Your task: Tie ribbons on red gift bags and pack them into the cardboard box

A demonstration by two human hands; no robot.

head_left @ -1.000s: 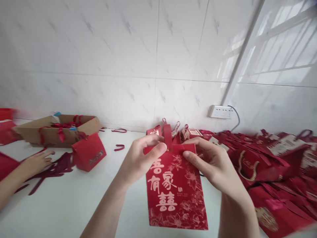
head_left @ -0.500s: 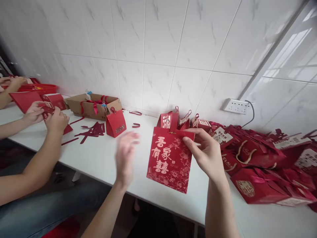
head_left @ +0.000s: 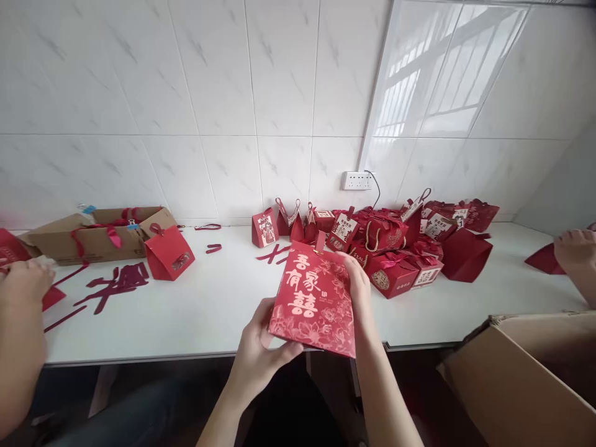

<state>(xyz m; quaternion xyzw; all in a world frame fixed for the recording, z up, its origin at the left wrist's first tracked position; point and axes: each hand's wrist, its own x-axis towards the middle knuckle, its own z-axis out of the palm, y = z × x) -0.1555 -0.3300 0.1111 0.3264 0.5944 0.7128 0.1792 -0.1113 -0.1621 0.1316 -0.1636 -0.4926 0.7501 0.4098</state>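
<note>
Two hands hold a red printed paper packet with pale characters and flowers (head_left: 313, 298) over the front edge of the white tabletop (head_left: 205, 323). The left hand (head_left: 261, 354) has its grip clamped on the packet's lower left side, thumb along the bottom edge; the right hand (head_left: 359, 285) has its grip around the right side, its fingertips partly hidden from me. Everything else I place by that packet. Beyond it, small red gift boxes with ribbon loops (head_left: 291, 223) stand near the tiled wall; to its right is a heap of red gift boxes (head_left: 395, 261). Left of it sit a red tent-shaped box with a small window (head_left: 170, 254), dark red ribbon strips (head_left: 123, 277) and an open brown cardboard box (head_left: 102, 242). Another person's hand (head_left: 28, 279) is at far left.
</note>
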